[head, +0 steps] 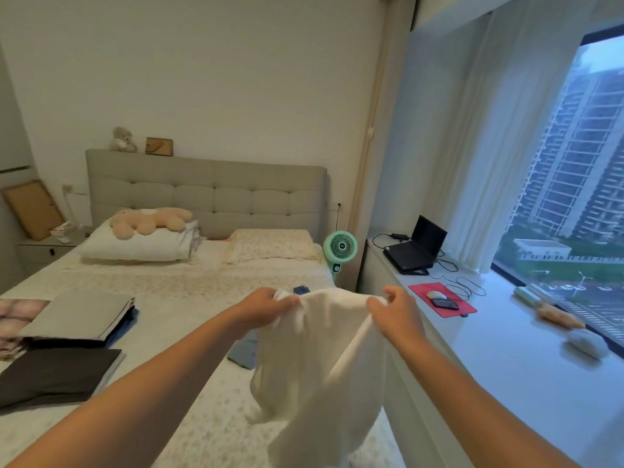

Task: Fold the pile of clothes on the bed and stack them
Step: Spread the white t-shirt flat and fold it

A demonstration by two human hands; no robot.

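Head view shows both hands raised over the bed (189,292), each one pinching the top edge of a white garment (317,359). The left hand (261,307) and the right hand (393,310) grip it a little apart, so the cloth hangs down freely and opens out; I think this is to find its shape before folding. Folded clothes already lie at the left: a grey stack (79,319) and, nearer, a dark stack (57,376), kept aside so the middle stays free for work. Behind the garment some blue clothes (244,351) wait unfolded on the bed.
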